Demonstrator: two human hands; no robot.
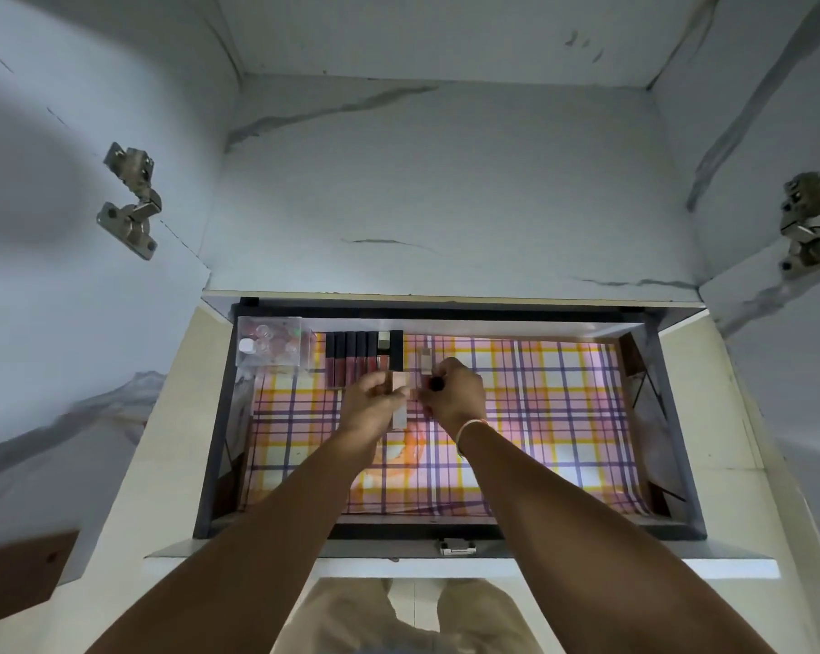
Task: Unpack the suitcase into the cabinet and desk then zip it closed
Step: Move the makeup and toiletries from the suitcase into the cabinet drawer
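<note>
Plaid paper liner, pink with yellow and purple stripes, is covering the bottom of the open drawer in the cabinet. Both hands are hovering over its left-middle part. The left hand is curling its fingers around a pale, squarish tube, and the right hand is pinching a small dark-capped lip tube at the fingertips. Right behind them, a row of dark-capped lip glosses is lying side by side against the back, next to a clear plastic box of small bits in the back-left corner. One more pale tube is lying just past the right hand.
</note>
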